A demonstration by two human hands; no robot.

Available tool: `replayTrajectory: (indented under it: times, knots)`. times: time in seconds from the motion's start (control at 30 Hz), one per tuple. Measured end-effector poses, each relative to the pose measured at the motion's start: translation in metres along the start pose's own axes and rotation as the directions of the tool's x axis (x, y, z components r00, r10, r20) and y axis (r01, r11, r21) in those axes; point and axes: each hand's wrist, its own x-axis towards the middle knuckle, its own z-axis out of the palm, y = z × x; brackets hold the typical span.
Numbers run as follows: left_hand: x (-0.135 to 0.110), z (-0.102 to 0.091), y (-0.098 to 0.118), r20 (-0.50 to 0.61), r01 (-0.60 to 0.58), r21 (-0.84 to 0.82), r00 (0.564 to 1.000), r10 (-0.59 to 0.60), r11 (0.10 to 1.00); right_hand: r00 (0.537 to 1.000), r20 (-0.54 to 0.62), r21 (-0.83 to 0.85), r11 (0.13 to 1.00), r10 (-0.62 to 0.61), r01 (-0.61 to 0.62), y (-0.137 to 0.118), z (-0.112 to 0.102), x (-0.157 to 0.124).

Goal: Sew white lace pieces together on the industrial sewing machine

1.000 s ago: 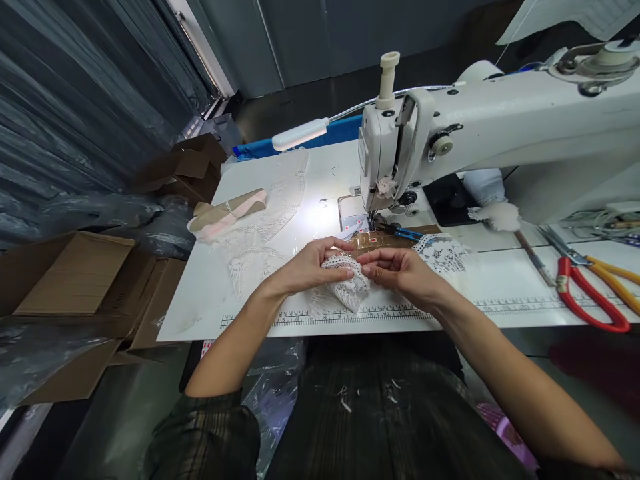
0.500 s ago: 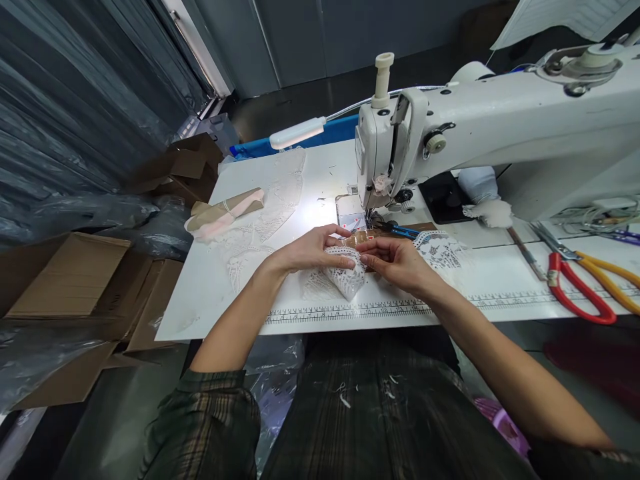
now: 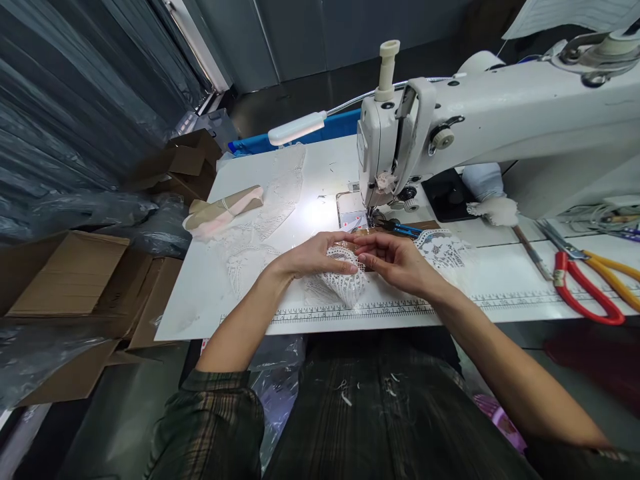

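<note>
A folded piece of white lace (image 3: 345, 283) is gripped between my two hands, just in front of the sewing machine (image 3: 380, 147). My left hand (image 3: 323, 257) pinches its left side, thumb lying on top. From the right, my right hand (image 3: 393, 263) closes thumb and fingertips on the lace's upper edge. The fingertips of both hands nearly meet and partly hide the edge. Behind them lie a brown strip (image 3: 425, 227) and small blue thread snips (image 3: 407, 230). More white lace (image 3: 440, 250) rests right of my right hand.
Large scissors with red and orange handles (image 3: 587, 287) lie at the right. A printed ruler (image 3: 380, 312) runs along the table's front edge. Lace pieces (image 3: 285, 180) and a tied roll (image 3: 227, 210) are on the left. Cardboard boxes (image 3: 70, 273) stand beside the table.
Both hands stay on the lace, with their fingertips drawn slightly closer together. The folded lace spreads a little wider and lower below the fingers. The view has shifted slightly.
</note>
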Motion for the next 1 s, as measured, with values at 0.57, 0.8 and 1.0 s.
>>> replayTrajectory:
  times: [0.57,0.8,1.0]
  knots:
    - [-0.014,0.006,0.019,-0.299,0.078,-0.027,0.951,-0.083,0.997,0.994,-0.112,0.096,0.995,0.01,0.001,-0.006,0.02,-0.004]
    - [-0.014,0.001,0.015,-0.141,0.136,-0.184,0.977,-0.163,0.973,0.998,0.024,-0.229,0.972,-0.054,0.058,-0.015,0.0,-0.004]
    - [-0.015,-0.005,0.013,-0.116,0.172,-0.137,0.975,-0.188,0.976,0.937,-0.179,-0.953,0.288,-0.301,-0.09,-0.012,-0.054,-0.003]
